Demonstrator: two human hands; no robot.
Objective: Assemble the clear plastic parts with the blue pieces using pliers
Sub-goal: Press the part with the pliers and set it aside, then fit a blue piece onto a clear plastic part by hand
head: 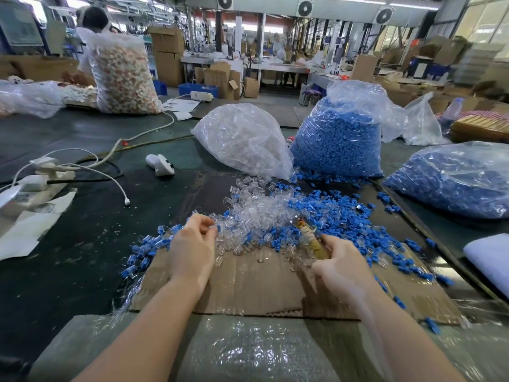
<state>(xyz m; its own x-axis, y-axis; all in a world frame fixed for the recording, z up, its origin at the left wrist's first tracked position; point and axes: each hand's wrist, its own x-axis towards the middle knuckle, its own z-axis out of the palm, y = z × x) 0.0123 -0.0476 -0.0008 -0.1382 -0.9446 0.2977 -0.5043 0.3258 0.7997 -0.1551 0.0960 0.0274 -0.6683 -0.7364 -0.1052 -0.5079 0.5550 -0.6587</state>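
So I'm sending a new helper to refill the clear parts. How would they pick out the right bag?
Start at the cardboard sheet in front of the worker, where loose parts are heaped. Three bags lie past its far edge; take the leftmost, the bag of clear parts, slumped on its side. It looks whitish, while the bag right beside it and the one at far right hold blue pieces.

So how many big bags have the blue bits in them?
2. One bag of blue pieces stands upright behind the loose pile, beside the bag of clear parts. The other blue bag lies further right, cut by the frame edge. More may sit out of view.
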